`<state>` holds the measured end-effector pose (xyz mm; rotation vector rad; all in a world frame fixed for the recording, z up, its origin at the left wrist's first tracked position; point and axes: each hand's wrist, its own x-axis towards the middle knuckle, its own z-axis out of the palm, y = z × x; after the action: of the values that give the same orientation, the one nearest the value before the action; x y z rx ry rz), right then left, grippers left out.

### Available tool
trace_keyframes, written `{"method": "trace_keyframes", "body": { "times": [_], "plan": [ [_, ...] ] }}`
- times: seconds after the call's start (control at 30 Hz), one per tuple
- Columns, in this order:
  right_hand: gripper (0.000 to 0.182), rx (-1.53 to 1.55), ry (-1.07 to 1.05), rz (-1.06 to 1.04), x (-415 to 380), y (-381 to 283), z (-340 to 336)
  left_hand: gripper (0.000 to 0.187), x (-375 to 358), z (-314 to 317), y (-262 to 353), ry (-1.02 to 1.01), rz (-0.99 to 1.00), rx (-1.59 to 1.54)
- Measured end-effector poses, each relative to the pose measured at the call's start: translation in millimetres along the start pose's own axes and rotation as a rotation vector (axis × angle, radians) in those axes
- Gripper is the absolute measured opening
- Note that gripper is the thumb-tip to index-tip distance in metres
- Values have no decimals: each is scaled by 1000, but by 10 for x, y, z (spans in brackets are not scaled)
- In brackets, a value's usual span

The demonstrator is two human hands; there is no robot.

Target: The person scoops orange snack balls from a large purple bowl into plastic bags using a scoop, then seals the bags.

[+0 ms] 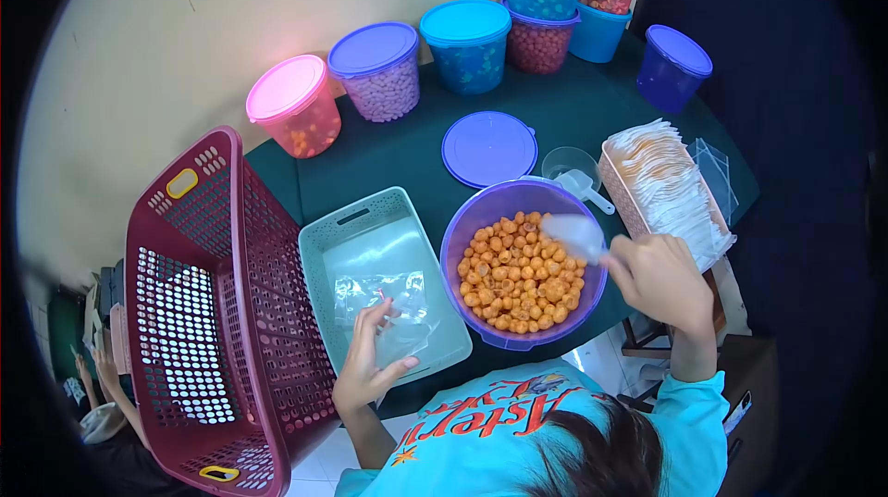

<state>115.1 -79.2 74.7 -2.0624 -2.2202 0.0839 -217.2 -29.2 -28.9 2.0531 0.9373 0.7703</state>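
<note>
My left hand [370, 363] is over the pale green basket [319, 247], its fingers and thumb around a clear plastic bag [384, 291]. The bag is see-through, so its exact edges are hard to make out. My right hand [664, 282] grips the handle of a whitish scoop [575, 236]. The scoop is slightly blurred, over the right side of a purple tub [453, 229]. Round orange snack balls [518, 275] fill the lower part of this tub.
A maroon laundry basket [250, 312] stands at left. Behind the tub lie a purple lid [488, 148] and another clear scoop [585, 187]. White packets fill a pink basket [622, 187]. Several lidded tubs [375, 71] line the wall. Another person's hands [104, 372] show at far left.
</note>
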Motion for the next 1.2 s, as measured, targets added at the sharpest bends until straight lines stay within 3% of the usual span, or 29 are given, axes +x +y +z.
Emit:
{"method": "trace_keyframes", "body": {
  "times": [0.2, 0.47, 0.53, 0.63, 0.77, 1.2],
  "plan": [
    [8, -239, 31, 32, 293, -46, 663, 84, -34, 236, 90, 54, 30, -117],
    [9, -215, 53, -122, 547, 85, 967, 90, -101, 364, 218, 71, 26, -141],
    [11, -459, -67, -55, 576, 23, 916, 90, -110, 413, 246, 74, 15, -143],
    [12, -588, -83, -61, 652, -99, 1089, 89, -107, 472, 272, 54, 12, -124],
    [12, -543, 99, -161, 776, -33, 1270, 89, -93, 555, 299, -14, -35, -122],
    [13, -218, 135, -483, 1112, 235, 1270, 90, 73, 682, 464, 41, -204, -189]
  ]
}}
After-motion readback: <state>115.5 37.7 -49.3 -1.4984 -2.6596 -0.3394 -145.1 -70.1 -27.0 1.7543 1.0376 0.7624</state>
